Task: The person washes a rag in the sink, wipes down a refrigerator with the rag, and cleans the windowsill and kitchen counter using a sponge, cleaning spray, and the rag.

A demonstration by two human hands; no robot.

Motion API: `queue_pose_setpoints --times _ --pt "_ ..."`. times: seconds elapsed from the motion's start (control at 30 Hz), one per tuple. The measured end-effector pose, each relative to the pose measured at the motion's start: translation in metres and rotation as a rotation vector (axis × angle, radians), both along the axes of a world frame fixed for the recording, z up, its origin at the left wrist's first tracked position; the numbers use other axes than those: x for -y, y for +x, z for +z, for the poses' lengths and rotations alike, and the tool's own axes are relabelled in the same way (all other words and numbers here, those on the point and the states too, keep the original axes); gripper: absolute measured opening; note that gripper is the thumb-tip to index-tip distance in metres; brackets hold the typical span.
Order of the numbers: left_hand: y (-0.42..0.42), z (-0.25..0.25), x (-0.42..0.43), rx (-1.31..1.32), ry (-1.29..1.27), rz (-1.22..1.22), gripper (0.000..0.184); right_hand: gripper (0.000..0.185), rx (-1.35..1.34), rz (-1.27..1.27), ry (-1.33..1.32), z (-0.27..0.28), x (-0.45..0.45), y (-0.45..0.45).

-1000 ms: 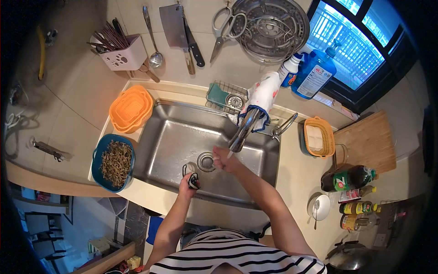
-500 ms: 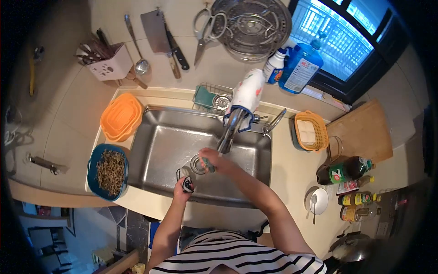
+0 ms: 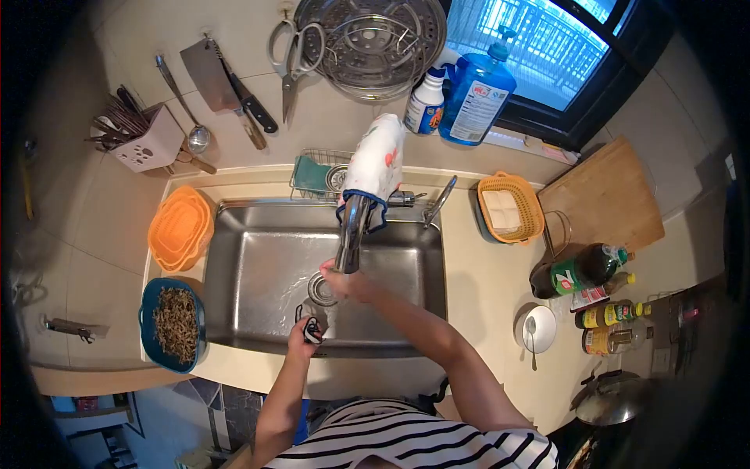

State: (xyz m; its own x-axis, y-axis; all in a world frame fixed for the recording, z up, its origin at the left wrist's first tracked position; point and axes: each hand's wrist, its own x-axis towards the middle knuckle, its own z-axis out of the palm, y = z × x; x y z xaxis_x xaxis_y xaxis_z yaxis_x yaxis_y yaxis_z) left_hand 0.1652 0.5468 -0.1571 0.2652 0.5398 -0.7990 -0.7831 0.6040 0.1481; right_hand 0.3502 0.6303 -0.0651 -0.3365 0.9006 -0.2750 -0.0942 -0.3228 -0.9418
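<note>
Over the front of the steel sink [image 3: 258, 293], my left hand [image 3: 301, 341] is closed around a small black-and-white object [image 3: 313, 331] with a thin dark loop; its kind is unclear. My right hand [image 3: 349, 284] is under the tap [image 3: 353, 234], beside the drain [image 3: 321, 289]. Its fingers look curled, partly hidden by the spout, and I cannot make out what is in them. A white cloth [image 3: 378, 156] with red spots and a blue edge covers the upper part of the tap.
Orange baskets [image 3: 180, 228] and a blue tub [image 3: 146, 332] of brown dried pieces stand left of the sink. To the right are a yellow basket [image 3: 534, 209], a white bowl [image 3: 542, 330] with a spoon, several bottles and a cutting board [image 3: 605, 203]. Knives and scissors [image 3: 294, 59] hang behind.
The view has shifted, so the scene sits further left. My right hand has turned under the tap, and the greenish thing seen in its fingers earlier no longer shows. My left hand keeps its grip.
</note>
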Motion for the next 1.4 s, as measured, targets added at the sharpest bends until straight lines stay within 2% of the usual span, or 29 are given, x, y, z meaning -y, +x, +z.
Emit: queue_pose_setpoints --times 0.03,0.1,0.13,0.23,0.3,0.33,0.37,0.4,0.47,0.5,0.57,0.6,0.67,0.7,0.77,0.83,0.87,0.93,0.97,1.03,1.07,1.13,1.17,1.2,1.23,1.27,1.33,1.4 --pt "-0.001 0.001 0.0 0.014 0.008 0.032 0.006 0.016 -0.001 -0.006 0.0 -0.016 -0.005 -0.005" --pt "-0.003 -0.001 -0.001 0.012 0.01 0.034 0.006 0.018 0.233 -0.004 -0.068 -0.041 -0.015 -0.015" --pt "-0.003 -0.001 -0.001 0.002 0.008 0.034 0.007 0.018 0.231 -0.005 -0.067 -0.04 -0.014 -0.019" --pt "-0.003 -0.003 -0.001 -0.013 0.003 0.016 0.007 0.03 0.108 -0.129 0.154 -0.031 -0.008 -0.025" --pt "0.001 -0.005 -0.004 -0.016 0.003 -0.001 0.007 0.029 0.077 -0.139 -0.2 -0.008 -0.001 -0.024" --pt "0.007 -0.002 -0.007 -0.046 0.003 -0.008 0.008 0.029 0.076 -0.138 -0.196 -0.032 0.0 -0.021" --pt "0.015 0.001 -0.011 -0.076 0.003 -0.016 0.009 0.024 0.419 -0.142 0.153 -0.079 0.002 -0.016" --pt "0.024 0.019 -0.018 0.008 0.027 -0.09 0.01 0.022 0.758 -0.141 0.51 -0.104 0.001 -0.009" --pt "0.045 0.007 -0.04 0.025 0.083 -0.131 0.009 0.03 0.521 0.099 0.025 -0.041 0.006 0.035" --pt "0.056 0.003 -0.05 0.038 0.132 -0.177 0.009 0.037 0.49 -0.007 0.179 -0.062 -0.001 0.059" --pt "0.09 0.03 -0.07 0.029 0.066 -0.138 0.011 0.055 0.446 -0.176 0.158 -0.065 -0.012 0.101" --pt "0.102 0.031 -0.079 0.034 0.068 -0.133 0.011 0.065 0.434 -0.238 -0.018 -0.045 -0.021 0.118" --pt "0.12 0.031 -0.092 0.204 0.128 -0.128 0.014 0.073 0.263 -0.437 -0.007 -0.042 -0.039 0.142" --pt "0.124 0.033 -0.095 0.205 0.129 -0.126 0.014 0.076 0.386 -0.482 0.116 -0.045 -0.049 0.156" --pt "0.125 0.053 -0.093 0.235 0.155 -0.215 0.011 0.079 0.506 -0.521 0.244 -0.027 -0.062 0.167" --pt "0.121 0.073 -0.086 0.208 0.186 -0.226 0.013 0.086 0.315 -0.516 0.178 0.008 -0.064 0.166" --pt "0.117 0.077 -0.083 0.184 0.212 -0.244 0.015 0.086 0.312 -0.506 0.177 0.023 -0.061 0.159" --pt "0.106 0.066 -0.078 0.232 0.248 -0.236 0.013 0.087 0.136 -0.405 0.088 0.042 -0.057 0.145" --pt "0.1 0.061 -0.073 0.284 0.283 -0.237 0.011 0.087 0.136 -0.392 0.082 0.039 -0.054 0.143" --pt "0.088 0.061 -0.064 0.269 0.217 -0.171 0.01 0.09 0.401 -0.419 0.065 0.034 -0.043 0.138" --pt "0.082 0.063 -0.061 0.257 0.153 -0.119 0.009 0.069 0.413 -0.408 0.028 0.027 -0.035 0.133" --pt "0.068 0.059 -0.053 0.235 0.097 -0.034 0.01 0.026 0.811 -0.337 0.503 -0.024 -0.018 0.12" --pt "0.062 0.055 -0.048 0.215 0.04 0.035 0.011 0.026 0.809 -0.319 0.502 -0.029 -0.008 0.109" --pt "0.054 0.048 -0.045 0.163 0.056 0.035 0.01 0.02 0.639 -0.325 0.44 -0.034 0.002 0.097" --pt "0.048 0.048 -0.039 0.163 0.046 0.05 0.01 0.03 0.469 -0.33 0.372 -0.038 0.011 0.087" --pt "0.042 0.049 -0.035 0.152 0.057 0.066 0.01 0.03 0.467 -0.314 0.365 -0.043 0.015 0.082" --pt "0.032 0.046 -0.03 0.089 0.066 0.08 0.01 0.037 0.752 -0.252 0.325 -0.056 0.019 0.072" --pt "0.023 0.041 -0.026 0.107 0.071 0.093 0.01 0.038 0.737 -0.236 0.272 -0.078 0.021 0.066"
